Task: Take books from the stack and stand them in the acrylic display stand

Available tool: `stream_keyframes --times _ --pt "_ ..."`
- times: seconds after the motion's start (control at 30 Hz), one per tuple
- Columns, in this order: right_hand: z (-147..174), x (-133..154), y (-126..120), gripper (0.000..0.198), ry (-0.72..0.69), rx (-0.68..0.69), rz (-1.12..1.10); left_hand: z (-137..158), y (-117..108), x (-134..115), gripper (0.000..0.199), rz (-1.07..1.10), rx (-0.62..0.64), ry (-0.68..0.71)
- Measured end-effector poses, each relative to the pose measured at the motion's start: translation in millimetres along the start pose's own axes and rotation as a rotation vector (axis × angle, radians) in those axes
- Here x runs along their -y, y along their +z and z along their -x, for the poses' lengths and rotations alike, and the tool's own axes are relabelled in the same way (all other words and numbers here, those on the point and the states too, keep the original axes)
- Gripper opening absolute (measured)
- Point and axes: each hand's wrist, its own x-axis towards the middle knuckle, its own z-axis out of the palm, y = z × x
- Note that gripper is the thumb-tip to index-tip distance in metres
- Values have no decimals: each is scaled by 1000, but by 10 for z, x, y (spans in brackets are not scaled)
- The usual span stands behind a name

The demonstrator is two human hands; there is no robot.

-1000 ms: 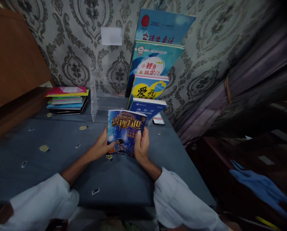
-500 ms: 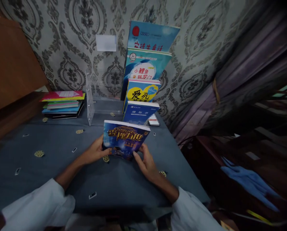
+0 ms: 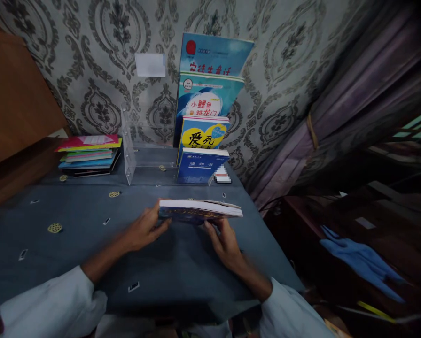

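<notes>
A dark blue paperback book (image 3: pixel 199 210) is gripped between both hands above the table, tipped so its white page edge faces up and its cover is strongly foreshortened. My left hand (image 3: pixel 145 228) closes on its left end, thumb against the cover. At the right end, my right hand (image 3: pixel 226 241) holds the lower side, its thumb at the cover. Just beyond stands a clear acrylic stepped rack (image 3: pixel 128 155). On its right side, a blue book (image 3: pixel 200 169), a yellow-and-blue book (image 3: pixel 205 134), a teal book (image 3: pixel 214 96) and a taller blue book (image 3: pixel 217 54) rise in tiers.
A stack of thin colourful books (image 3: pixel 89 157) lies left of the rack. The grey tablecloth (image 3: pixel 73 253) has small printed patches. A white card (image 3: pixel 150 65) is on the patterned wall. Right of the table are a tied curtain (image 3: pixel 288 159) and a blue cloth (image 3: pixel 358 260).
The held book has tilted from showing its front cover to showing mostly its page edge. It has shifted slightly right and down, away from the rack, with both hands still on it.
</notes>
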Motion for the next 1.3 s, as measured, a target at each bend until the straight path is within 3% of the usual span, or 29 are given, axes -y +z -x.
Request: stream_keyframes --times 0.2,0.37,0.53,0.9,1.07,1.3 --pt "-53 -53 12 11 -86 -48 76 -124 125 22 17 -77 -89 20" --pt "-147 -113 -1 17 -90 -76 101 -229 192 92 16 -133 -117 42" --pt "-372 -199 -73 14 -96 -51 105 -411 241 176 19 -266 -133 -49" --pt "-1308 -383 -259 30 -134 -129 135 -1260 -122 42 30 -424 -135 -34" --pt "-1526 -455 -266 31 -173 -141 147 -1399 -198 35 36 -459 -150 -24" --pt "-1619 -621 -239 29 -196 -155 202 -1488 -134 123 34 -479 -132 -70"
